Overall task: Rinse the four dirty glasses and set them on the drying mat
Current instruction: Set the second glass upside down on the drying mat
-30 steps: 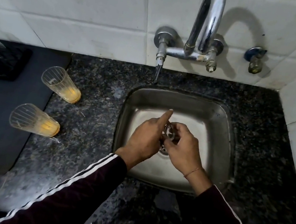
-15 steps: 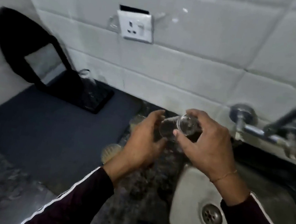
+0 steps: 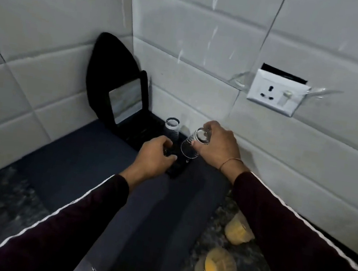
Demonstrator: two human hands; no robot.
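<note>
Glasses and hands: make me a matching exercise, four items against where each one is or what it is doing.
Items
1. Held glass
2. Standing glass
3. Dirty glasses
4. Left hand

States
A. Lying on the granite counter with yellow residue inside
B. Mouth down, gripped by the right hand at its base
C. Resting on the small black mat
D. Upside down at the back of the mat, near the wall

Pairs: 1-B, 2-D, 3-A, 4-C
</note>
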